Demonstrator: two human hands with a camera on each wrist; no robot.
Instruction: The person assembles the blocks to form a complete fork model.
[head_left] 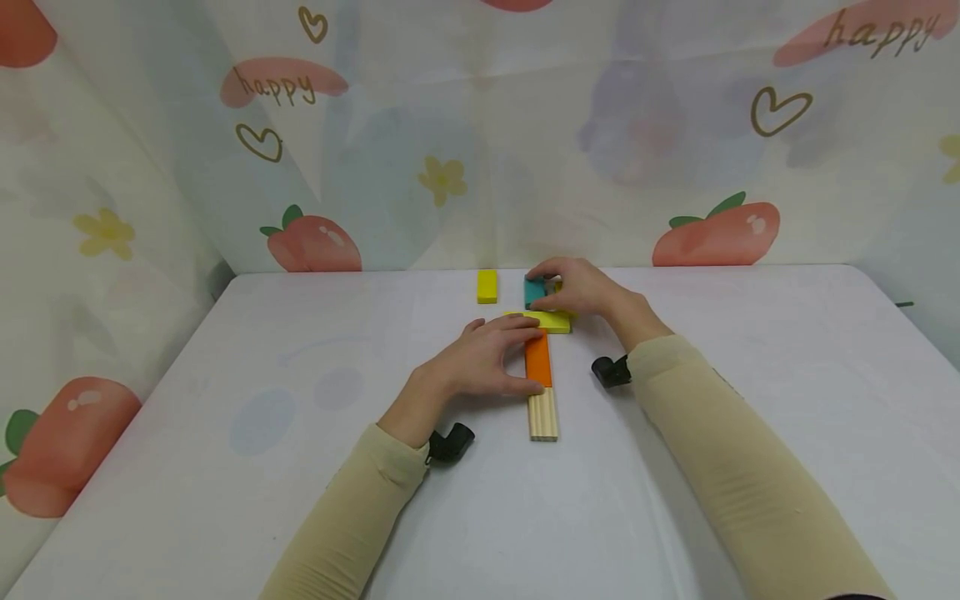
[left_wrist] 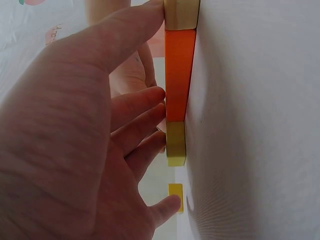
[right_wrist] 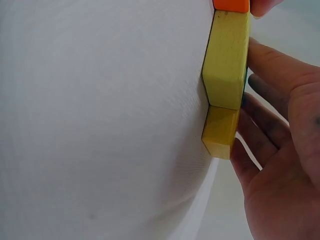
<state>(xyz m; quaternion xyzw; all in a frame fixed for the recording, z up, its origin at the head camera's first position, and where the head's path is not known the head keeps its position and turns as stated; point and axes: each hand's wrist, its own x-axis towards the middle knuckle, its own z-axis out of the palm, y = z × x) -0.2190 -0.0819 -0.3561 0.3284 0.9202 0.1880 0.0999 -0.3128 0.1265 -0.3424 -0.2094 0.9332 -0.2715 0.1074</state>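
My left hand (head_left: 491,358) lies along a row of flat blocks. Its thumb touches the top near the joint between a plain wood block (head_left: 543,417) and an orange block (head_left: 538,360). The other fingers stretch to the far end of the orange block, by a crosswise yellow block (head_left: 555,322). Beyond that, my right hand (head_left: 583,287) pinches a teal block (head_left: 534,292) between thumb and fingers. A darker yellow block (right_wrist: 221,125) sits against the crosswise one in the right wrist view, partly hidden by the right hand in the head view.
A separate yellow block (head_left: 487,287) lies near the table's far edge, left of the teal one. Behind the white table (head_left: 300,500) hangs a patterned cloth (head_left: 510,167). Black wrist cameras (head_left: 453,443) jut from both sleeves.
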